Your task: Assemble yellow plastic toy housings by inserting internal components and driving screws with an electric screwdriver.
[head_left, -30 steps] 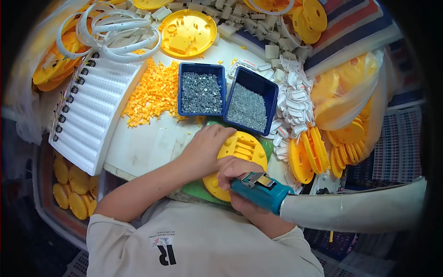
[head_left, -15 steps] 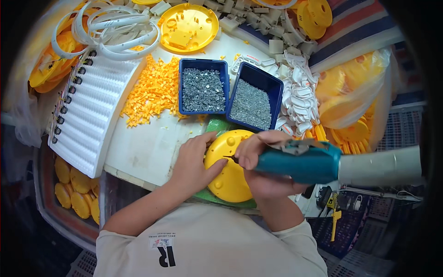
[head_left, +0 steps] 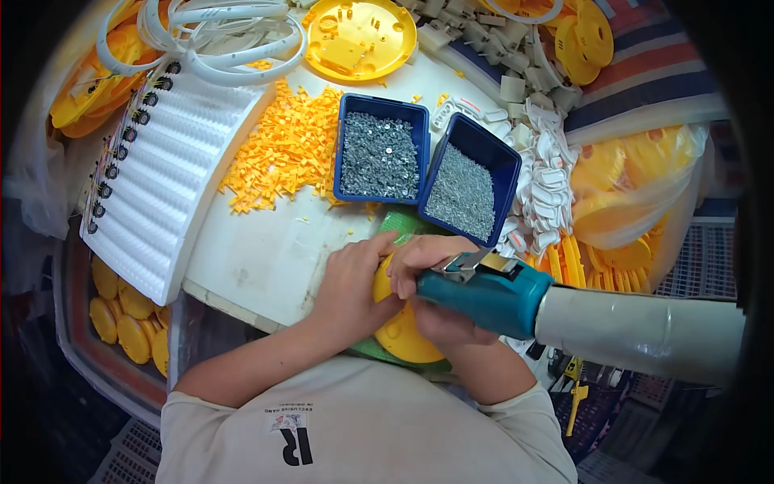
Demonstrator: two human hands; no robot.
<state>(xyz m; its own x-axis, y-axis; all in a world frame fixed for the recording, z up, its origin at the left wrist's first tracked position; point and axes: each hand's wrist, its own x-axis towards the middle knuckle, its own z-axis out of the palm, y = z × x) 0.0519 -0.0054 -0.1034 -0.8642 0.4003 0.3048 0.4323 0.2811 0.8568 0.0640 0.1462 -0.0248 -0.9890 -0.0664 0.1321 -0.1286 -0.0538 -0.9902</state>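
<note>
Yellow plastic, round and disc-shaped, the housing (head_left: 397, 329) sat at the near edge of the white table (head_left: 266, 258), on a green mat (head_left: 407, 219), mostly hidden under both hands. The left hand (head_left: 352, 281) was cupped over the disc's left rim, fingers curled down on it to grip it. The right hand (head_left: 427, 286) was closed around a teal power screwdriver (head_left: 482, 292), held over the disc; its tip was hidden. A pale sleeved hose (head_left: 641, 331) ran from the tool toward the right.

Just beyond the hands stood two blue trays (head_left: 427, 161) side by side, both filled with small grey screws. To their left lay a loose heap of small orange plastic pieces (head_left: 282, 149). Farther left rested a ribbed white panel (head_left: 157, 181) edged with dark knobs. Another yellow disc (head_left: 355, 36) lay at the far side of the table, and white plastic clips (head_left: 544, 181) were piled to the right of the trays.
</note>
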